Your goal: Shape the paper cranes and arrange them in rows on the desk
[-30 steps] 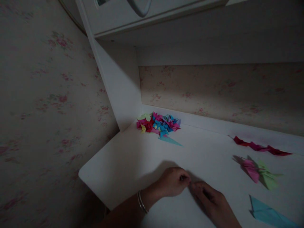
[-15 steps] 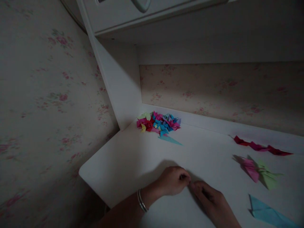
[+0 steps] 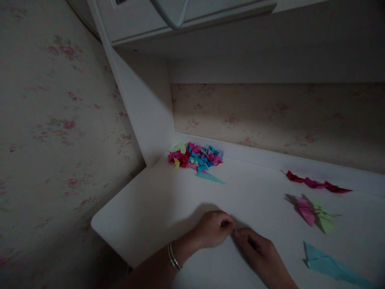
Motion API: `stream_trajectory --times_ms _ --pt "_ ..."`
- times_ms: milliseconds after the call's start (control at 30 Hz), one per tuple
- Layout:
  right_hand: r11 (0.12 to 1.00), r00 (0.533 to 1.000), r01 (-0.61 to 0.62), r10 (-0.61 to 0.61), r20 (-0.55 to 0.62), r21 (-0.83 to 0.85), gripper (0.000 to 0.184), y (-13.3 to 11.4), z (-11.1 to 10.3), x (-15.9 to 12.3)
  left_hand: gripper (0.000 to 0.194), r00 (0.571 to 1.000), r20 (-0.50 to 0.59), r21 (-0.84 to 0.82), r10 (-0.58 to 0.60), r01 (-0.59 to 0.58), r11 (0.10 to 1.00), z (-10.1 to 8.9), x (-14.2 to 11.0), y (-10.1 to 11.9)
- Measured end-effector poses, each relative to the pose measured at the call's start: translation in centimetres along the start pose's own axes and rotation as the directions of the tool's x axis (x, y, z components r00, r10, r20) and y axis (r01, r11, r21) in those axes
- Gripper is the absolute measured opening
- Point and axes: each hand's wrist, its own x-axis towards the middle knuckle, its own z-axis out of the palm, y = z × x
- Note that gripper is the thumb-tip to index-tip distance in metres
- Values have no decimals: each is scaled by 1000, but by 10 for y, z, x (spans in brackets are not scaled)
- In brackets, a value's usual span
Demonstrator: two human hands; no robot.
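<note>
Low over the white desk (image 3: 156, 204), my left hand (image 3: 215, 228) has its thumb and fingers pinched together, with a silver bangle (image 3: 174, 255) at the wrist. My right hand (image 3: 255, 249) is closed in a pinch too, its fingertips almost meeting the left ones. Whatever lies between the fingertips is too small and dark to make out. To the right of my right hand lies a folded light blue paper piece (image 3: 331, 265). Beyond it are a pink folded paper piece (image 3: 306, 211) and a pale green one (image 3: 325, 218), side by side.
A heap of colourful folded paper pieces (image 3: 195, 156) fills the back left corner, a flat light blue paper piece (image 3: 210, 178) before it. Red and magenta folded papers (image 3: 315, 183) line the back edge at right. A shelf with a drawer (image 3: 135, 20) overhangs the desk.
The view has swung slightly to the right, so the scene sits further left. Both hands keep the same pinched pose, fingertips close together.
</note>
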Motion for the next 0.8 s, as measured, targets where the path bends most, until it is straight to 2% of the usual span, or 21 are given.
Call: stream_trajectory --times_ms 200,333,433,467,533,600,667,800 --pt "1000 998 -1 2 58 -17 36 4 -1 0 23 999 -34 -26 -4 3 1000 0 0 1" --pt "1000 999 -12 12 44 -1 38 8 -1 2 24 981 -185 -51 -52 43 998 -21 16 -9" --pt "998 999 -46 45 30 32 39 9 0 3 23 937 -348 127 -18 67 990 -54 42 -21" --pt "997 998 -59 58 22 44 39 9 0 4 22 925 -379 235 33 62 970 -67 51 -25" --pt "995 997 -78 78 6 68 38 9 0 4 21 909 -413 303 56 79 950 -88 69 -35" --pt "992 996 -89 90 -3 94 37 10 0 4 22 908 -416 504 57 178 845 -102 82 -46" --pt "987 996 -93 95 -4 130 36 11 0 5 25 920 -391 588 32 223 778 -107 89 -58" --pt "976 995 -92 96 -12 196 34 16 1 7 27 914 -405 597 19 249 762 -100 92 -75"
